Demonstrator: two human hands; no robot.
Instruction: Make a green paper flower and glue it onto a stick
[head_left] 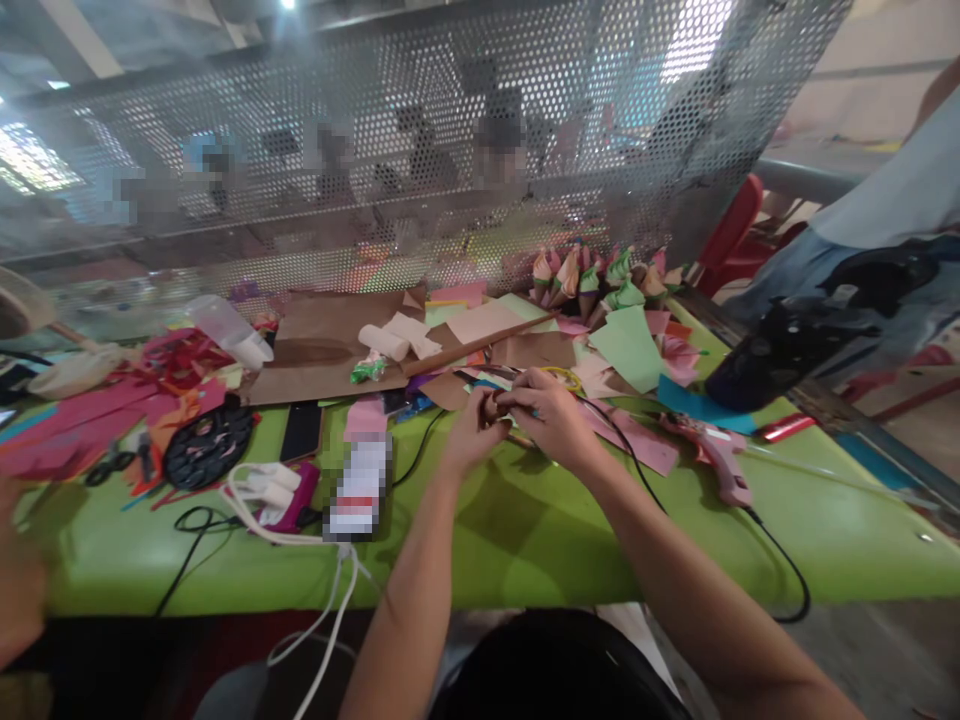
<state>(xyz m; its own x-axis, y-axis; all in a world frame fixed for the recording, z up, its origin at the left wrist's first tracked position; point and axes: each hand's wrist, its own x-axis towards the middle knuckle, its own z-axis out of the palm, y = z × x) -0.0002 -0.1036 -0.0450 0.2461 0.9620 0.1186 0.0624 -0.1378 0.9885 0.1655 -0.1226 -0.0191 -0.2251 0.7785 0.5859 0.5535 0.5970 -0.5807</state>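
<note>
At the middle of the head view, above the green table [847, 540], my left hand [474, 435] and right hand [551, 412] meet. The fingers of both are curled nearly closed, their tips pinched around a small brown piece [493, 404]. My fingers partly cover it, so I cannot tell its full shape. Taking my hands as the centre of the dial, paper flowers [585, 275] in brown cones stand at one o'clock. At two o'clock lies a light green sheet [630, 345], with a dark bottle [776, 345] farther out. A pink glue gun [716, 455] rests between three and four, its cord hanging past the table edge. At eight I have a lit phone [360, 490] near a purple power strip [300, 497]; at nine, a black round tray [210, 445]; at ten, a white roll [382, 341] on brown paper [330, 325].
</note>
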